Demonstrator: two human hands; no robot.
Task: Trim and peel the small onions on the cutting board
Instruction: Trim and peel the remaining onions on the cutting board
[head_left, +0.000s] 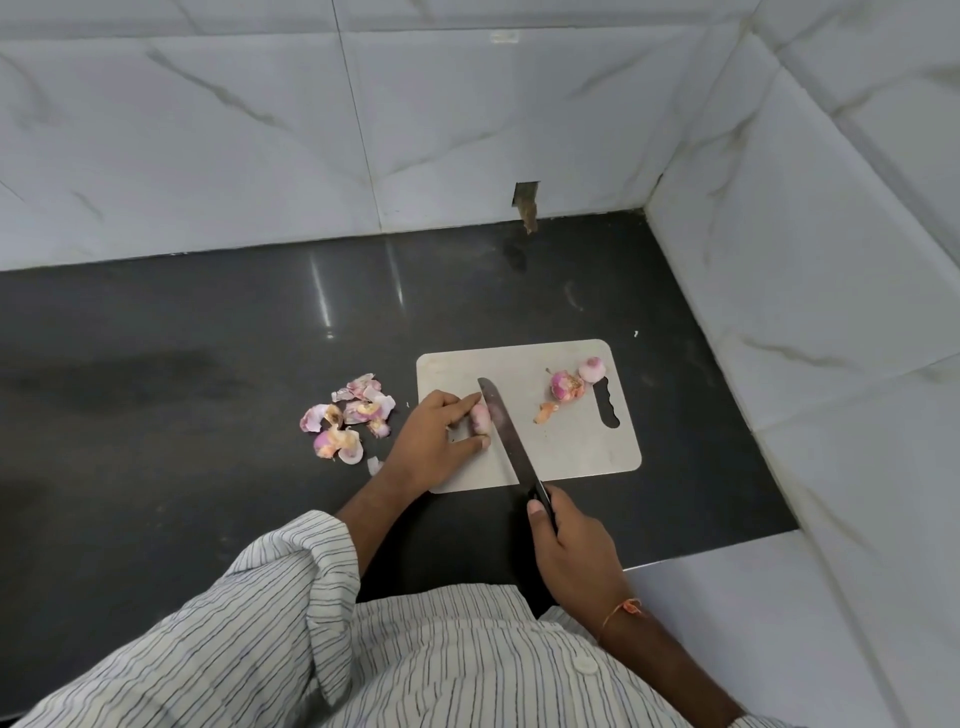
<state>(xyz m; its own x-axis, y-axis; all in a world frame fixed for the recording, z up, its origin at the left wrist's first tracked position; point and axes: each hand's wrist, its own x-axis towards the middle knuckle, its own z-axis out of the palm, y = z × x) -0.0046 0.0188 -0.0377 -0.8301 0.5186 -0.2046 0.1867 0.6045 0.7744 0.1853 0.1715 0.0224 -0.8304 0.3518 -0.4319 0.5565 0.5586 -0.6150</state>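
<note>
Pink and white onion skins (347, 420) lie in a little pile on the dark counter (156, 364), at about nine o'clock from the grey cutting board (571, 447). Next comes my left hand (434, 436), at the board's left edge. Its fingers and thumb curl round a small onion (480, 419) and hold it down on the board. Touching the onion's right side is the knife (506, 439). Its blade lies across the board, with the tip toward twelve o'clock and the black handle toward five o'clock. My right hand (569, 545) is wrapped tight round that handle, just off the board's near edge, with my thumb on top. Farther right, at about two o'clock on the board, sit two more small onions (566, 385) close together, beside the handle hole. A small scrap of skin (545, 411) lies just below them.
</note>
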